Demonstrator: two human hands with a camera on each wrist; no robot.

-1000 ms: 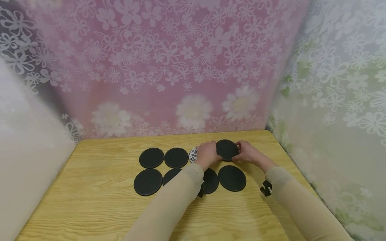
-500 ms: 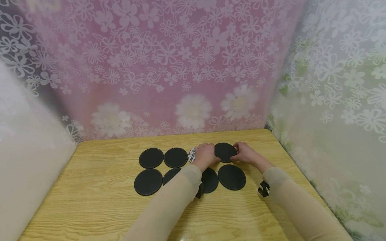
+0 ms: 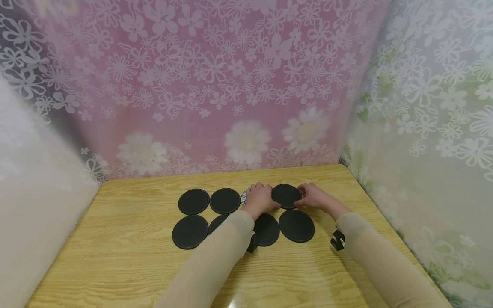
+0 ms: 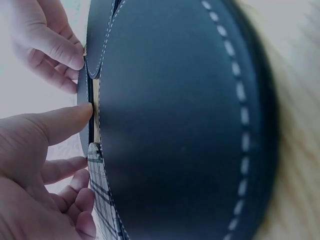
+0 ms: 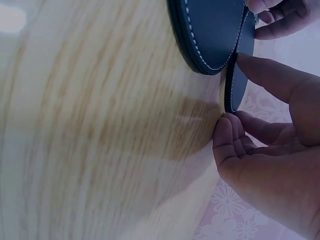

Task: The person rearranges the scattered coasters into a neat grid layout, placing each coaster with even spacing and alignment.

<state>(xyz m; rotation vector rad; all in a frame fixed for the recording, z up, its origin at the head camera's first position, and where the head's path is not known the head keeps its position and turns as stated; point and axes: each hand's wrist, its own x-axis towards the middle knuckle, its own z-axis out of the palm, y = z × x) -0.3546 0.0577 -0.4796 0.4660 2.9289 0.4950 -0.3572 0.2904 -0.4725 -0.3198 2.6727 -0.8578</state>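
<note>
Black round coasters with white stitched edges lie in two rows on the wooden table. At the back right is the black coaster [image 3: 286, 196] between both hands. My left hand [image 3: 259, 199] holds its left edge, thumb at the near side, fingers partly hidden. The right hand [image 3: 316, 198] pinches the right edge between thumb and fingers. In the right wrist view this coaster [image 5: 241, 82] looks flat on or very close to the table. Beneath the left hand, a plaid-faced coaster [image 3: 244, 198] is mostly covered; its check pattern shows in the left wrist view.
Two black coasters, including the leftmost one [image 3: 194, 201], complete the back row's left side. The front row runs from a left coaster [image 3: 190, 231] to a right coaster [image 3: 296, 225], partly under the left sleeve [image 3: 219, 256]. Floral cloth [image 3: 239, 94] surrounds the wooden table [image 3: 115, 256].
The coaster between the hands has come down and slightly left, toward the plaid one. Both hands have moved a little left with it; the other coasters stay put.
</note>
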